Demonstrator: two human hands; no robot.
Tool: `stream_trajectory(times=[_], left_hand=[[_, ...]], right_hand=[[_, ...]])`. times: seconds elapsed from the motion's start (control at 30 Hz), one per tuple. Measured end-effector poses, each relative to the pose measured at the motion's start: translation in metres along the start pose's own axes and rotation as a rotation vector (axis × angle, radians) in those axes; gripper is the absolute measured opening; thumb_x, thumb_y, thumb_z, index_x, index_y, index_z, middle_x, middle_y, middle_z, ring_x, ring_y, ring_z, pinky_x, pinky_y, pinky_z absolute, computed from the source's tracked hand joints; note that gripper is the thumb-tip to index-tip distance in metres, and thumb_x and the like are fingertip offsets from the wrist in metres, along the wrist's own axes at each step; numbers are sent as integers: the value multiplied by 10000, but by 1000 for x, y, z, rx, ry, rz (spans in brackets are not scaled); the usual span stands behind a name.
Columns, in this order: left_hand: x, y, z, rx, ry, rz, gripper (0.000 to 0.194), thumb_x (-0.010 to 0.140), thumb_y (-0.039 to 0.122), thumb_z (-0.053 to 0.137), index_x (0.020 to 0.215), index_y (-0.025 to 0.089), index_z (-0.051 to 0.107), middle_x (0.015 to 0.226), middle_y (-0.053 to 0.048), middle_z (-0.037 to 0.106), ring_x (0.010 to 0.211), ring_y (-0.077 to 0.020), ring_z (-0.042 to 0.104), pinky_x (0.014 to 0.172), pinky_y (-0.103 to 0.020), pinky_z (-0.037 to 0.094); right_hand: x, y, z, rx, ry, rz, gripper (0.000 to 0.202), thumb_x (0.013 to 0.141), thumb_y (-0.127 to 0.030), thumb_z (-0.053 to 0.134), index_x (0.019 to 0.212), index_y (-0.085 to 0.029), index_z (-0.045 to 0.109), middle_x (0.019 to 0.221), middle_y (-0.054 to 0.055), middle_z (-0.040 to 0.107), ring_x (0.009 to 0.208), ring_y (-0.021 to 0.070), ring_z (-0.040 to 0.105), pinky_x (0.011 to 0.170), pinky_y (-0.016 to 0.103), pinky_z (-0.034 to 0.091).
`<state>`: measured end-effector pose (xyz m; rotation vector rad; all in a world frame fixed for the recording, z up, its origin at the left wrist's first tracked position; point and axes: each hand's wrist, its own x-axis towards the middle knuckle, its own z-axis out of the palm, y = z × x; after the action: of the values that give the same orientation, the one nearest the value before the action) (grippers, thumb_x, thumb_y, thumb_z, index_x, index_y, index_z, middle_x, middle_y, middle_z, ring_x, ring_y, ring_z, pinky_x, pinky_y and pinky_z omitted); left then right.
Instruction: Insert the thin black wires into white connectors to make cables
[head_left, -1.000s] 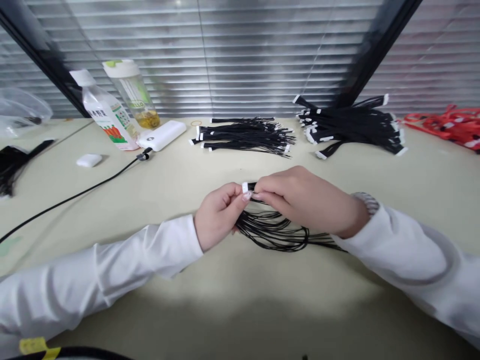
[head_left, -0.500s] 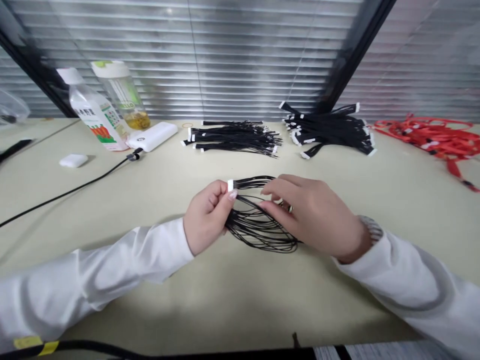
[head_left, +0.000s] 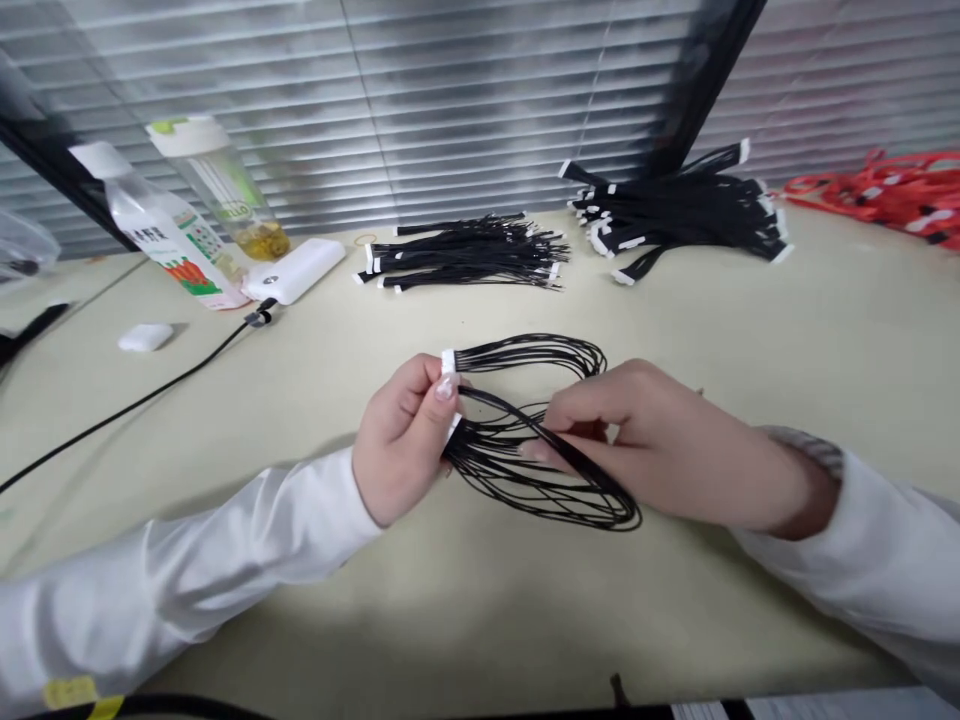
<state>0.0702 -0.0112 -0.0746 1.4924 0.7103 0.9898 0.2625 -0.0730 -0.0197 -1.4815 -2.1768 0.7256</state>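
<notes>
My left hand (head_left: 409, 435) is closed on a black wire harness (head_left: 555, 500), thumb pressed near its white connector (head_left: 448, 362). The thin wires run right from the fingers, bend round in loops and come back. Part of a second white connector shows below the thumb. My right hand (head_left: 622, 435) is closed, with thumb and forefinger pinched on some wires in the middle of the loops; the fingertips partly hide what they hold. The harness is held just above the table.
Behind the hands lie a pile of black wires with white connectors (head_left: 472, 258) and a larger black cable pile (head_left: 675, 215). Red cables (head_left: 892, 195) lie far right. At left are a bottle (head_left: 169, 235), a tea cup (head_left: 225, 190), a white power bank (head_left: 300, 270) and a small white case (head_left: 145, 337).
My right hand has shifted right and slightly down, and the wire loops show more fully now. My left hand keeps its hold. The whole view has tilted somewhat.
</notes>
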Motion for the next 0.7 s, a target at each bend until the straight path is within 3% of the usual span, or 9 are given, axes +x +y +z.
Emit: stream_trajectory(times=[0.2,0.33,0.53,0.7], left_hand=[[-1,-3,-1,100,89,71,223,872,423,469,833,206,503,625,18,493,471,-83,426,411,-200,375],[-1,-3,-1,160,137,119,219,888,403,449,855,200,523,676,10,526,514,-83,449,448,-201,393],[-1,1,2,161,146,118,232,891,416,436,859,198,508,652,12,544,483,-82,440,421,-202,374],[-3,2,6,134,158,132,234,888,431,435,847,207,486,632,19,546,471,-87,447,411,-208,381]], right_hand=[[0,2,4,-393,24,-88,327,907,-267,383,646,-164,551,621,17,576,607,121,494,609,279,324],[1,2,9,-369,42,-155,274,911,-215,364,766,-166,592,765,39,626,705,145,541,669,289,355],[-2,0,14,-321,134,-192,288,910,-231,371,741,-164,595,677,24,579,629,128,501,589,264,332],[-3,-4,16,-304,44,-171,247,893,-194,397,720,-161,570,713,34,548,621,121,456,584,268,324]])
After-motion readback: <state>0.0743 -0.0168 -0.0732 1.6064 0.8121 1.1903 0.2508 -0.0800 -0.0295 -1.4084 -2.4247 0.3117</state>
